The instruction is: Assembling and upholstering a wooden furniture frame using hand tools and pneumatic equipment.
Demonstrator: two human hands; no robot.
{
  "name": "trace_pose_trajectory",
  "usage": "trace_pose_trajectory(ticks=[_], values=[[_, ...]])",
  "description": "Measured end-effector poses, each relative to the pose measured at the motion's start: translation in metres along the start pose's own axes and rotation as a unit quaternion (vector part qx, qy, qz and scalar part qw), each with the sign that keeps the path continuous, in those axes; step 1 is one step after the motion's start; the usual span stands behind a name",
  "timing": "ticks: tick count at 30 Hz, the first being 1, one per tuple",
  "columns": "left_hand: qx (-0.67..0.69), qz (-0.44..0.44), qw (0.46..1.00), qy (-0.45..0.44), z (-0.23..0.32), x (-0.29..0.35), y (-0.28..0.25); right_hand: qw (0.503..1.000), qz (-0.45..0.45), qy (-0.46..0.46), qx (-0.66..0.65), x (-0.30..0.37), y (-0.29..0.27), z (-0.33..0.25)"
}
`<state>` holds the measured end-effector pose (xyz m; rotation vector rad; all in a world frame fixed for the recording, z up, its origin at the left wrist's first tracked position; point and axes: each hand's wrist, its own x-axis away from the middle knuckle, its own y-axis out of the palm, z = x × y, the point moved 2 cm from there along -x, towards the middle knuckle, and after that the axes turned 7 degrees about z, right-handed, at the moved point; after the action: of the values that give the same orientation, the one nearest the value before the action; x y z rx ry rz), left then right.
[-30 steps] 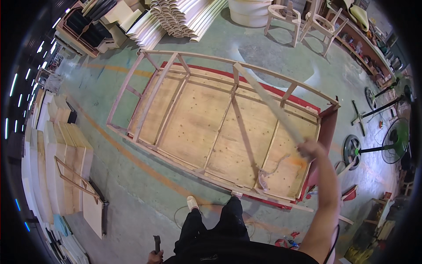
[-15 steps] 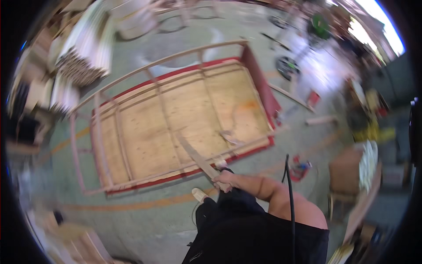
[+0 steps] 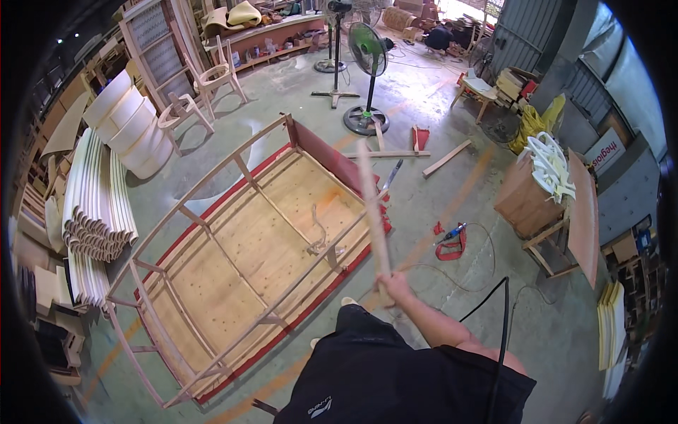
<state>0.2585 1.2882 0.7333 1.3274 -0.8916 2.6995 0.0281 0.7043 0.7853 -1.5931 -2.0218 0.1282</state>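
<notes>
My right hand (image 3: 397, 288) is closed round the lower end of a long wooden slat (image 3: 373, 205). The slat rises from my fist, pointing away over the near right edge of a large wooden furniture frame (image 3: 180, 208). That frame lies on the floor to my left, with a plywood panel (image 3: 233, 265) inside it and red fabric (image 3: 332, 159) along its edges. A curled strip of scrap (image 3: 319, 230) rests on the plywood. My left hand is out of sight.
Right of the frame lie a blue-handled tool (image 3: 452, 232), a red strap (image 3: 452, 249) and a thin hose. Loose wood (image 3: 446, 158) and a green fan (image 3: 369, 49) are farther off. A covered box (image 3: 524, 192) stands right; curved pale strips (image 3: 99, 205) are stacked left.
The slat has swung from lying over the frame's near edge to pointing up and away, right of the plywood's middle. My view has turned right, and my right hand still grips it.
</notes>
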Motion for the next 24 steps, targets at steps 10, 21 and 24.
trace_pose_trajectory(ticks=[10, 21, 24], values=[[0.212, -0.009, 0.977, 0.036, 0.006, 0.04, 0.074, 0.975, 0.095, 0.13, -0.155, -0.211, -0.21, 0.021], [0.194, 0.086, 0.95, -0.229, -0.172, 0.187, 0.131, 0.826, -0.433, -0.011, 0.36, -0.113, -0.001, 0.227], [0.151, 0.077, 0.94, -0.297, -0.226, 0.215, 0.128, 0.868, -0.404, 0.111, 0.265, -0.115, 0.057, 0.133]])
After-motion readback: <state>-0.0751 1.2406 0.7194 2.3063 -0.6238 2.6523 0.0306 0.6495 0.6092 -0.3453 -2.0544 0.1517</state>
